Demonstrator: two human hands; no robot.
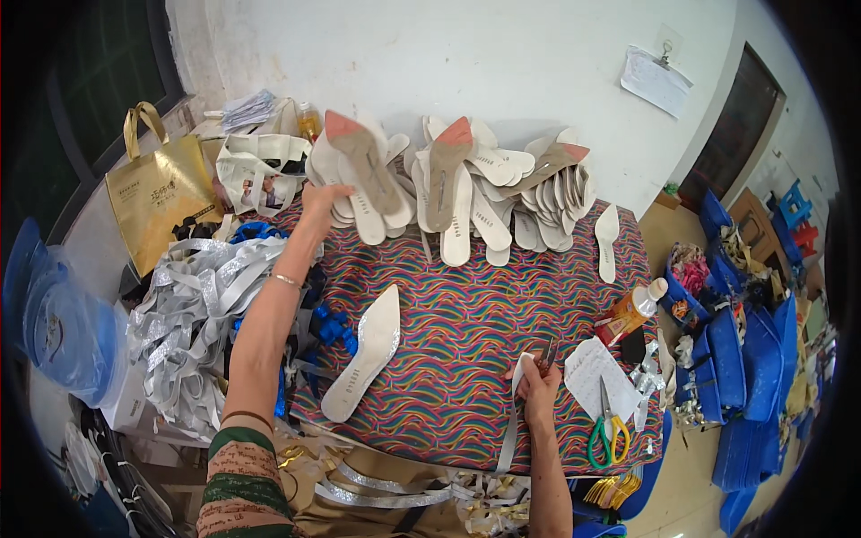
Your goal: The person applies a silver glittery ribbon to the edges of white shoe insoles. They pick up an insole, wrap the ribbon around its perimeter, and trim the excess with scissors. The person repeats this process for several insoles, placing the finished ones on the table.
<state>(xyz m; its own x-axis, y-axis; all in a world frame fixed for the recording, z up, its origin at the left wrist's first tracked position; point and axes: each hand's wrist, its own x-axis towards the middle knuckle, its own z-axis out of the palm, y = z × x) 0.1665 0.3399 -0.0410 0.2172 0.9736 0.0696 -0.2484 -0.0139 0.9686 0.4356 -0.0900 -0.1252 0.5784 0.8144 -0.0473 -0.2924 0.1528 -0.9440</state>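
"What worries you from here?"

"The left hand. It's at the left end of the insole pile, which spreads off to that hand's right. The insoles overlap loosely, so a tug there could set the others sliding."

"And the right hand?"

"Closed around a grey strip and a dark cutting tool together. Sharing 1 grip, a careless squeeze might nick the strip. The strip trails from that hand toward the body, so it could snag on the edge of the surface. The scissors lie just to its right, where a sideways sweep might catch them."

"The lone insole?"

"On the surface, between the 2 hands, just right of the left forearm."

"What can't you make out?"

"Whether the left hand pinches an insole or merely rests there; I can't tell. The pink-toed insole beside it looks blurred. The right hand's fingers hide part of the tool, and I lose the strip's lower end near the edge."
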